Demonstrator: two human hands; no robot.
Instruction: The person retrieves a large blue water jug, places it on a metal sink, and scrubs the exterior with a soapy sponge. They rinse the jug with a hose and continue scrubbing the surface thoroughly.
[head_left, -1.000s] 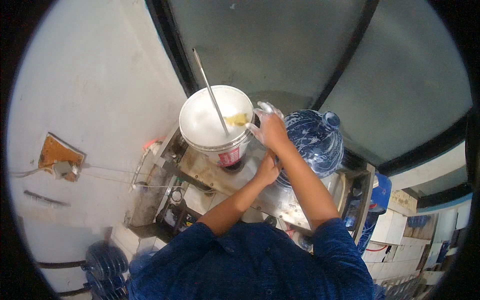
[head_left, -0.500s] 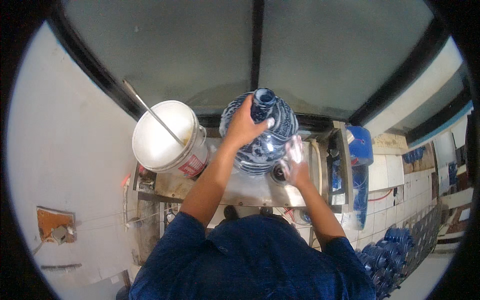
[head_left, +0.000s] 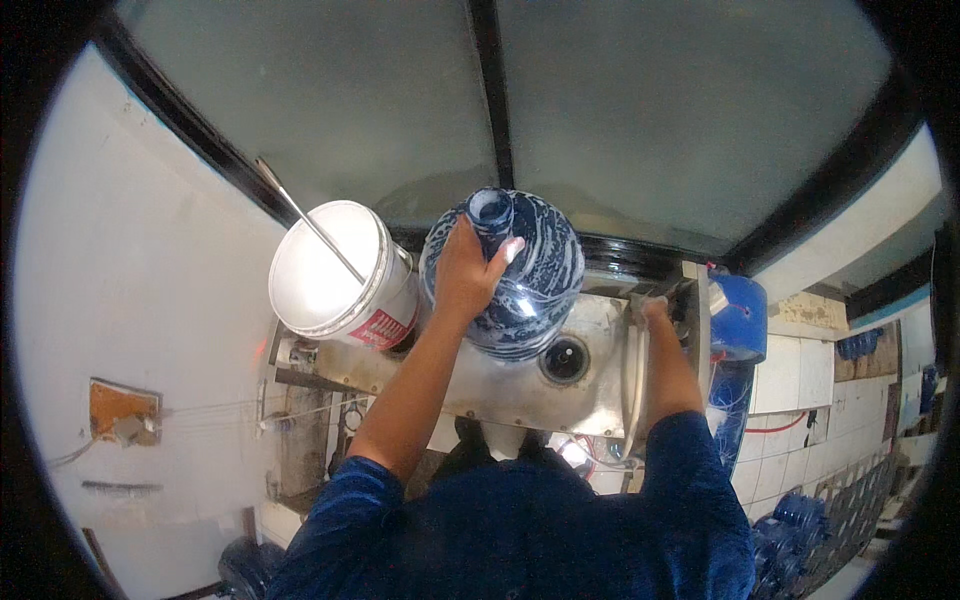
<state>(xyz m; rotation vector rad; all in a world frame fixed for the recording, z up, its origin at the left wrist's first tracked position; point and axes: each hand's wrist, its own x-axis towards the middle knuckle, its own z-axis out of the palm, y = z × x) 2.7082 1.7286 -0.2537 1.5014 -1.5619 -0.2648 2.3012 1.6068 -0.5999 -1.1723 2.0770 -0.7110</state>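
Observation:
A large blue water jug (head_left: 550, 265), streaked with white suds, stands upright on the metal counter (head_left: 490, 385). My left hand (head_left: 468, 270) is closed around its neck, with suds on the thumb. My right hand (head_left: 652, 308) is at the counter's right end, beside a pale hose (head_left: 634, 375) and the raised side frame. Its fingers are blurred and partly hidden, so what it touches cannot be made out. A round drain-like opening (head_left: 565, 360) shows in the counter just right of the jug.
Left of the jug stands a white bucket (head_left: 385, 305) with a long metal rod (head_left: 318, 230) leaning in it. Dark-framed glass panels (head_left: 640, 120) rise behind the counter. A blue container (head_left: 738, 315) is at the right, and several blue jugs (head_left: 785, 530) stand on the floor lower right.
My right hand has left the jug's side and moved right to the counter's end, uncovering the round opening. My left hand still holds the jug's neck.

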